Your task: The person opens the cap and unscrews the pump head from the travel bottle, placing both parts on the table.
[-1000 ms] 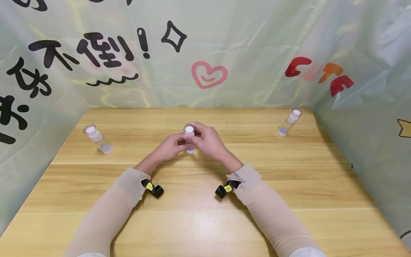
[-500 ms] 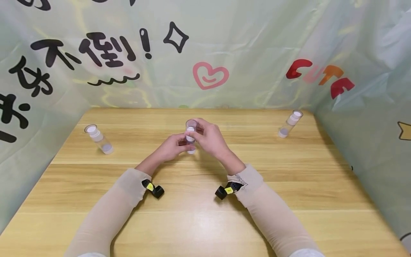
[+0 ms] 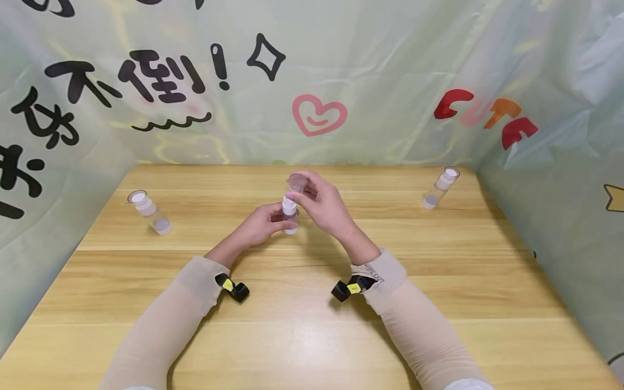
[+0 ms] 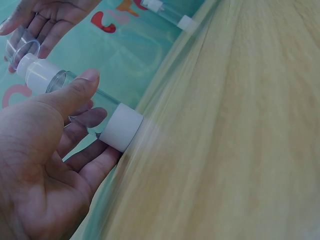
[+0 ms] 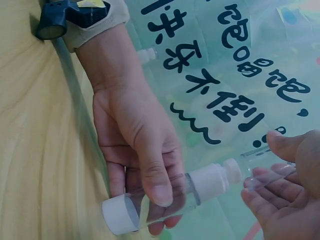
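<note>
My left hand [image 3: 260,223] grips the clear body of a small pump bottle [image 3: 290,208] that stands upright on the table. Its white base [image 4: 121,127] and white pump collar [image 5: 209,182] show at either end of the fingers. Just above the pump, my right hand [image 3: 319,200] pinches a clear cap [image 3: 297,183] between thumb and fingers. In the right wrist view the clear cap [image 5: 265,167] is off the pump head [image 5: 232,171], close to its top. The thumb of the left hand lies along the bottle's near side.
A similar capped bottle [image 3: 150,212] stands at the table's left, another capped bottle [image 3: 441,188] at the back right. The wooden table [image 3: 302,336] meets a printed curtain [image 3: 380,81] behind and at both sides.
My right hand has lifted the clear cap up off the bottle and a little to the right, uncovering the white pump. The left hand has held the bottle in place.
</note>
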`<control>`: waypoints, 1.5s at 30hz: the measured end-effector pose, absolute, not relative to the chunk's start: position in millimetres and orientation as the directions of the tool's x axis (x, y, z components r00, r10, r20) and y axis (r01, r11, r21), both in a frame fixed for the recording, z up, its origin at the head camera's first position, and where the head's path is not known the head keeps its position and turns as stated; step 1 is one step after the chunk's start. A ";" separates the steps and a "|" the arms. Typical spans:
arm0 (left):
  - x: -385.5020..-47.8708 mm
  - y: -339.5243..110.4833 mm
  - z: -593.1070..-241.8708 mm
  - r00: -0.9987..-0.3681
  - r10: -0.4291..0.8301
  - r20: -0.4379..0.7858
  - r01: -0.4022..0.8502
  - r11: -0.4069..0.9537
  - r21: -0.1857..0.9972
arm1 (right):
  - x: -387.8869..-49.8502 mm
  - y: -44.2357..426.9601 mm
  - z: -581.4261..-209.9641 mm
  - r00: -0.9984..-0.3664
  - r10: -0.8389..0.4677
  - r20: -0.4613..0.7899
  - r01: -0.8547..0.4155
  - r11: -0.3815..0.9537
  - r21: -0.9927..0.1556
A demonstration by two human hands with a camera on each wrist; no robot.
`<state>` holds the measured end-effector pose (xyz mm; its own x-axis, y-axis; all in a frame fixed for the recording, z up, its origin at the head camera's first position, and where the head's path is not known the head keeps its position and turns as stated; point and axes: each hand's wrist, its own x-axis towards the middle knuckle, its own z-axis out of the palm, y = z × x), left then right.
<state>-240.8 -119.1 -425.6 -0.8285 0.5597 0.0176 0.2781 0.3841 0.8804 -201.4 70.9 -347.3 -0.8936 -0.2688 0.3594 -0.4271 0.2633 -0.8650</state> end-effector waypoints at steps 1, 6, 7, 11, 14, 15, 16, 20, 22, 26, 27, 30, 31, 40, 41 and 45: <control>-240.9 -119.6 -425.9 -0.828 0.560 0.020 0.276 0.377 0.884 | -201.5 71.8 -346.5 -0.895 -0.271 0.353 -0.423 0.266 -0.866; -241.0 -121.0 -427.5 -0.824 0.565 0.034 0.270 0.341 0.901 | -200.4 75.7 -342.8 -0.906 -0.274 0.322 -0.398 0.290 -0.870; -240.9 -121.1 -427.6 -0.825 0.564 0.037 0.272 0.338 0.901 | -200.2 76.3 -341.7 -0.906 -0.276 0.321 -0.398 0.296 -0.869; -240.8 -121.6 -428.0 -0.828 0.559 0.045 0.283 0.348 0.894 | -201.0 78.1 -338.1 -0.900 -0.291 0.324 -0.409 0.310 -0.858; -241.0 -122.0 -427.6 -0.827 0.560 0.045 0.293 0.361 0.885 | -202.5 80.3 -336.1 -0.900 -0.293 0.322 -0.411 0.330 -0.850; -241.1 -122.2 -427.4 -0.827 0.561 0.046 0.297 0.365 0.882 | -202.8 81.1 -335.3 -0.902 -0.291 0.318 -0.408 0.339 -0.848; -241.4 -122.1 -427.2 -0.826 0.562 0.047 0.300 0.368 0.880 | -203.1 82.5 -334.9 -0.904 -0.289 0.316 -0.406 0.343 -0.847; -242.5 -121.9 -425.9 -0.830 0.556 0.047 0.303 0.378 0.875 | -203.5 87.9 -334.1 -0.907 -0.280 0.314 -0.403 0.366 -0.839; -242.7 -121.7 -425.7 -0.833 0.551 0.047 0.301 0.381 0.874 | -203.6 90.9 -334.4 -0.905 -0.277 0.322 -0.410 0.372 -0.833; -241.7 -121.1 -425.2 -0.837 0.545 0.051 0.308 0.393 0.866 | -203.3 96.9 -335.7 -0.907 -0.271 0.322 -0.410 0.395 -0.822; -241.5 -121.0 -425.7 -0.836 0.546 0.052 0.312 0.396 0.864 | -203.2 98.5 -336.2 -0.907 -0.271 0.322 -0.411 0.401 -0.819; -240.7 -120.9 -427.0 -0.835 0.547 0.052 0.318 0.403 0.858 | -202.3 103.0 -338.0 -0.908 -0.270 0.321 -0.411 0.424 -0.807; -240.6 -120.7 -427.8 -0.835 0.548 0.051 0.318 0.405 0.857 | -201.7 104.5 -338.5 -0.908 -0.269 0.321 -0.412 0.430 -0.804; -239.9 -119.6 -428.0 -0.837 0.546 0.048 0.303 0.389 0.870 | -198.6 116.1 -344.8 -0.919 -0.273 0.284 -0.384 0.459 -0.801; -239.9 -119.6 -428.0 -0.837 0.545 0.045 0.300 0.389 0.871 | -198.3 117.5 -345.8 -0.921 -0.272 0.280 -0.380 0.462 -0.801; -240.1 -119.9 -428.1 -0.839 0.543 0.043 0.299 0.393 0.870 | -197.4 122.5 -350.0 -0.923 -0.267 0.276 -0.375 0.465 -0.802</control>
<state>-240.1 -119.9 -428.1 -0.8389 0.5427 0.0425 0.2986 0.3934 0.8695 -197.4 122.5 -350.0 -0.9231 -0.2675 0.2762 -0.3747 0.4649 -0.8021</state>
